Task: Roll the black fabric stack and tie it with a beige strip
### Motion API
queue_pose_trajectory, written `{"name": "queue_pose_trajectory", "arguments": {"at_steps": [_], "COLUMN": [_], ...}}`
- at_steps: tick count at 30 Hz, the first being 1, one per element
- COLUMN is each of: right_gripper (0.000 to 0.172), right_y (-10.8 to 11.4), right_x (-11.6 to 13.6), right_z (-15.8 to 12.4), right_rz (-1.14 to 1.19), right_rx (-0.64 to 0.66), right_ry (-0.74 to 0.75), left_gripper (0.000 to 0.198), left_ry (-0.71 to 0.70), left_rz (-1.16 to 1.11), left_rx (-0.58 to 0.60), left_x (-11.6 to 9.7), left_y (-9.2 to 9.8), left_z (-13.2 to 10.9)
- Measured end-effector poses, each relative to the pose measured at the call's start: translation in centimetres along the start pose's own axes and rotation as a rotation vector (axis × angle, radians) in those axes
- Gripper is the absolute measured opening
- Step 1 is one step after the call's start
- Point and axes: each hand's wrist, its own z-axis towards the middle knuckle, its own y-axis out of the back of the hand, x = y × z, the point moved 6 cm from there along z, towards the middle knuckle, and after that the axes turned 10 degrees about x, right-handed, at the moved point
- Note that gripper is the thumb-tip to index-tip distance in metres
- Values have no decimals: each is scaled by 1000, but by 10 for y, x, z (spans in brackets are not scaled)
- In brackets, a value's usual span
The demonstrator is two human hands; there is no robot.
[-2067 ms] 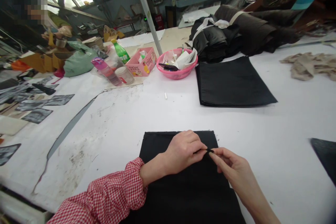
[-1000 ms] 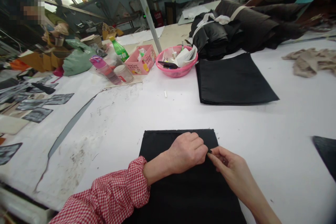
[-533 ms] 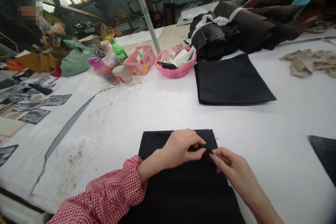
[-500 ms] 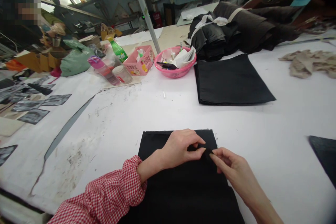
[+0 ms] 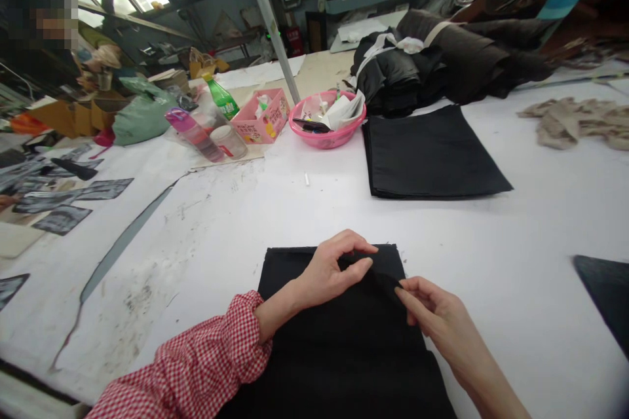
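A black fabric piece (image 5: 344, 353) lies flat on the white table (image 5: 246, 209) right in front of me. My left hand (image 5: 334, 268), in a red checked sleeve, pinches a top layer of the fabric near its far right corner and lifts it slightly. My right hand (image 5: 432, 311) pinches the same fabric at its right edge, just right of the left hand, fingers closed on it.
A stack of black fabric (image 5: 432, 154) lies further back, with dark rolled material (image 5: 442, 55) behind it. A pink basin (image 5: 327, 121), a pink box (image 5: 260, 118), bottles (image 5: 206, 131) and a green bag (image 5: 142, 118) stand at the back left. Beige scraps (image 5: 574, 121) lie far right. Another person sits at far left.
My left hand has drawn back to the left and risen a little, pulling a fabric layer away from the right hand's pinch. The right hand has stayed in place.
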Motion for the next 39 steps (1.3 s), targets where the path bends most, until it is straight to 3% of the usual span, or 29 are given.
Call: {"name": "queue_pose_trajectory", "arguments": {"at_steps": [4, 7, 12, 16, 20, 26, 30, 33, 36, 39], "right_gripper": [37, 36, 31, 27, 32, 35, 30, 31, 32, 27], "right_y": [9, 21, 33, 39, 38, 45, 63, 76, 70, 44], "right_x": [-5, -10, -21, -15, -10, -10, -17, -15, 0, 16], "right_z": [1, 7, 25, 36, 44, 54, 64, 66, 64, 64], "right_rz": [-3, -77, -297, -664, -853, -862, -704, -663, -742, -888], "right_rx": [-15, -77, -88, -210, -249, -225, -151, -194, -243, -156], "right_ry": [30, 49, 17, 87, 192, 214, 138, 99, 224, 446], "left_gripper": [47, 35, 29, 24, 21, 18, 18, 19, 19, 20], "left_ry": [-11, 80, 142, 83, 19, -118, -225, -217, -213, -209], "left_rz": [218, 164, 165, 432, 711, 909, 907, 892, 901, 894], "left_rx": [232, 315, 266, 258, 272, 149, 228, 232, 212, 199], "left_x": [12, 33, 55, 60, 64, 55, 53, 56, 56, 56], "left_y": [-14, -22, -28, -36, -44, -43, -54, -57, -57, -57], "left_z": [4, 4, 5, 9, 11, 11, 8, 5, 4, 3]}}
